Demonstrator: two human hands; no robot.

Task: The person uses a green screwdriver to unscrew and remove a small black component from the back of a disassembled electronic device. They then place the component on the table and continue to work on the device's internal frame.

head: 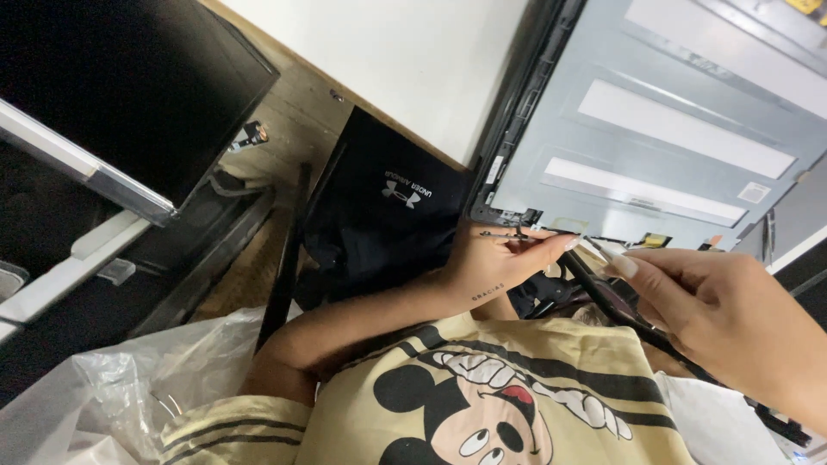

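A grey display panel back [672, 129] in a black frame lies at the upper right. My left hand [500, 263] reaches to the panel's near corner, with a thin dark metal piece [510, 233] pinched at its fingertips. My right hand [724, 310] comes in from the right and pinches a black flat cable [607, 297]. The cable runs from beside the left fingertips down toward the lower right. What the cable joins to is hidden behind the hands. My yellow printed shirt [517, 405] fills the bottom of the view.
A white tabletop [405, 60] with a wooden edge lies beside the panel. Black fabric [379, 215] hangs under it. A large black screen with a silver edge [129, 95] stands at the left. A clear plastic bag [112, 387] sits at the lower left.
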